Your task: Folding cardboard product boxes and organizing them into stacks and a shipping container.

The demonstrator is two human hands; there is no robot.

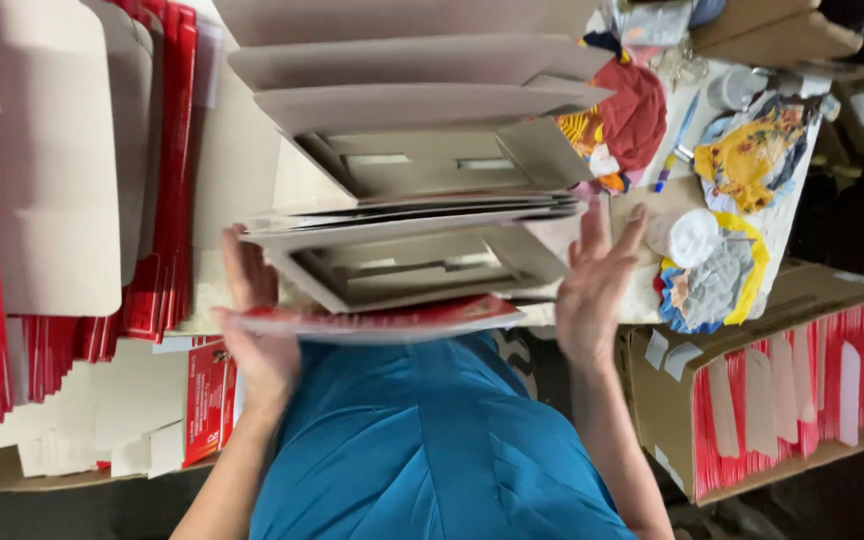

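Left hand [257, 335] is gripping the stack of flat cartons [402, 265] at its left edge; right hand [597, 285] is pressing flat, fingers spread, on its right. Squeeze evenly, keeping edges flush.

Two hands [262, 340] are in view, one cardboard carton [672, 400] full of red flat packs, and two folded boxes [422, 265] stacked on the worktop [652, 290].

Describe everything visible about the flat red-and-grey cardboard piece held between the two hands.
The flat red-and-grey cardboard piece is thin and glossy red on its near face, lying roughly level at the front of a stack of folded grey cardboard boxes. The left hand grips its left end; the right hand, fingers spread, sits by its right end. Motion blur hides its print.
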